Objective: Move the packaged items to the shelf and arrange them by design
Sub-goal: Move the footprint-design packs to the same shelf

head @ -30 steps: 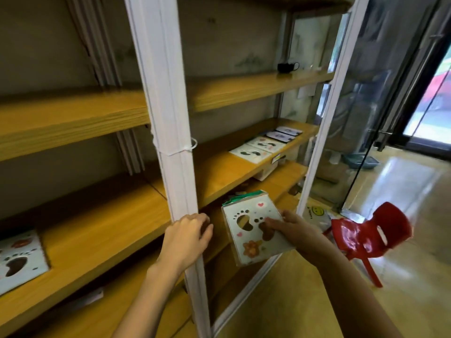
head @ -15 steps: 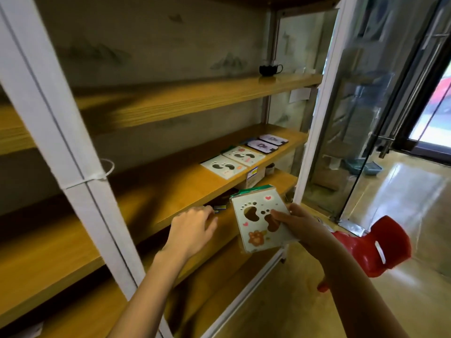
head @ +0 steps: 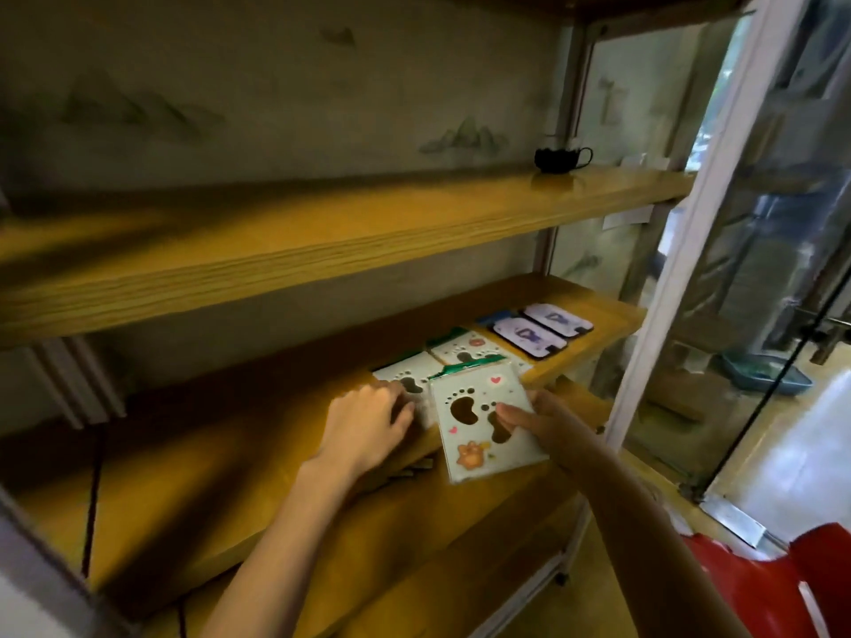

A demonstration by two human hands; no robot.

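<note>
Here, at the centre of the frame, a person's right hand pinches a white square packet with two footprint-shaped cut-outs, a pink heart and an orange paw print. The thumb presses on the front face and the other fingers curl behind the right edge. The held packet, a green strip along its top, is tilted just above the front edge of the yellow-brown wooden middle shelf.

To its left, the left hand lies palm down over the shelf, fingers relaxed and nearly straight, holding nothing. Its fingertips reach the near edge of a second white footprint packet lying flat on the board; whether they press it cannot be told. Behind the held packet, right of centre, a third white footprint packet lies flat. Beyond it, a dark-edged purple packet and another purple packet sit side by side near the shelf's right end.

On the upper wooden shelf, in the upper right of the frame, stands a small black cup with a handle. A white metal upright runs down the right side. A red plastic chair fills the lower right corner, and a blue tray rests on the floor at the right edge.
</note>
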